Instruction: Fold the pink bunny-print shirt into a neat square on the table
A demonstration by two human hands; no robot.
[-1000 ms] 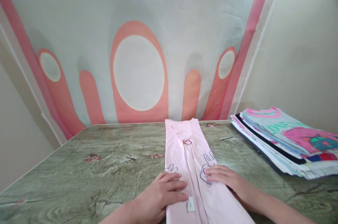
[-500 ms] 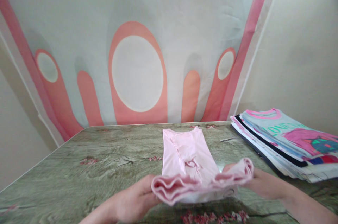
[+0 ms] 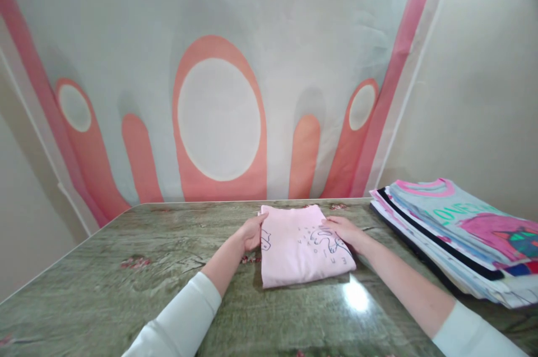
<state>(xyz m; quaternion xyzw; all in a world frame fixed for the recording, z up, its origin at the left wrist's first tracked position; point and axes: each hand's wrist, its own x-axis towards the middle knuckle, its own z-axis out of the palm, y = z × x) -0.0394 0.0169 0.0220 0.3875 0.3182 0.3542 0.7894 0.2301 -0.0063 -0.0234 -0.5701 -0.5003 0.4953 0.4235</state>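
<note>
A pale pink shirt [image 3: 294, 250], folded into a compact rectangle, lies on the table with a dark line print and letters facing up; the letters look upside down from here. At its far left edge, my left hand [image 3: 253, 232] grips the cloth with the thumb on top and the other fingers at the side. My right hand [image 3: 342, 229] holds the far right edge in the same way, close to the print. The fingers under the cloth are partly hidden.
A stack of folded shirts [image 3: 437, 239] stands on the right side of the wood-patterned table [image 3: 180, 267], its top one grey with a pink collar. Behind the table rises a wall hanging [image 3: 222, 191] with pink arch shapes. A bright light reflection shows near the shirt.
Both hands have moved away from me, carrying the shirt's near end over onto its far part. The shirt now lies folded shorter, with its print showing on top.
</note>
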